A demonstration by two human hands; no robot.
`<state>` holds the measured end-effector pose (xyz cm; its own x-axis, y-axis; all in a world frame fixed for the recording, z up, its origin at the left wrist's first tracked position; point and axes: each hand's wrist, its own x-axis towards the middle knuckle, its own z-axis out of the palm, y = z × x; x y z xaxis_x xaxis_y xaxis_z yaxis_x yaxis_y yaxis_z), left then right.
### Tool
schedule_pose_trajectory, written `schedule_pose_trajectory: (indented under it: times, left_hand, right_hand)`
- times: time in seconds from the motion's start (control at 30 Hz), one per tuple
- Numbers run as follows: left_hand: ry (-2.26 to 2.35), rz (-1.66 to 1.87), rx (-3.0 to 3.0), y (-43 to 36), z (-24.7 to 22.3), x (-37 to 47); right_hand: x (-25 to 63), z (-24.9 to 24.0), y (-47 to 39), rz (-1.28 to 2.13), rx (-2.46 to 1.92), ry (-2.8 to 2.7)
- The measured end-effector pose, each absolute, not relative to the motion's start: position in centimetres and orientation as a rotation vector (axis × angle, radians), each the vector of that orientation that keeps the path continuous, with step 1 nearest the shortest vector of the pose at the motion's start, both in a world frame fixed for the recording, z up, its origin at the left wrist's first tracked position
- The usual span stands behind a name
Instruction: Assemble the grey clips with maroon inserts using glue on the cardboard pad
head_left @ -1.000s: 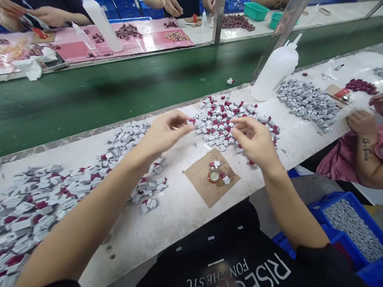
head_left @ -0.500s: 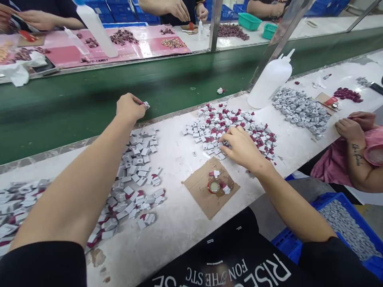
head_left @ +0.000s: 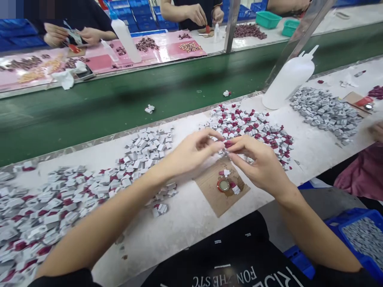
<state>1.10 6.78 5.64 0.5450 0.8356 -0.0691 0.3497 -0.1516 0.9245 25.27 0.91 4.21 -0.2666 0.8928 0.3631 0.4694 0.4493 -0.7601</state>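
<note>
Over white bench (head_left: 185,215), both hands (head_left: 194,151) (head_left: 260,163) pinch a tiny grey-and-maroon piece (head_left: 226,146).

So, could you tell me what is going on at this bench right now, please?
A person at a white worktable has both hands together above a cardboard square. The left hand and right hand pinch a small grey-and-red part between their fingertips. Piles of similar parts lie on either side, and one piece sits on the green belt. Other people work across it.

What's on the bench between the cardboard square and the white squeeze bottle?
In the head view, the heap of grey and red pieces lies between the cardboard and the bottle.
</note>
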Motion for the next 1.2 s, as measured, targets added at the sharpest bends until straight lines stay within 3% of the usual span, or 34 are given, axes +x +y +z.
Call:
schedule_pose_trajectory:
  times: [0.17,0.33,0.53,0.87,1.2]
  left_hand:
    - [0.845,0.778,1.396,1.9,4.3,3.0]
    - [0.966,0.65,1.511,-1.3,4.4,1.3]
    - [1.841,0.353,2.136,-3.4,3.0,-5.1]
    - [1.992,0.2,2.099,-6.7,2.0,-5.6]
    - [2.06,0.119,2.064,-3.1,1.8,-5.5]
  right_hand:
    - [24.1,3.7,-1.5,0.887,-1.071,-1.602]
    - [24.5,2.6,-3.8,1.094,-1.071,-1.445]
    - [27.1,1.4,-6.2,1.015,-1.178,-1.376]
    - [27.5,0.3,-7.8,0.92,-1.262,-1.494]
    - [26.9,0.6,-7.7,0.926,-1.239,-1.492]
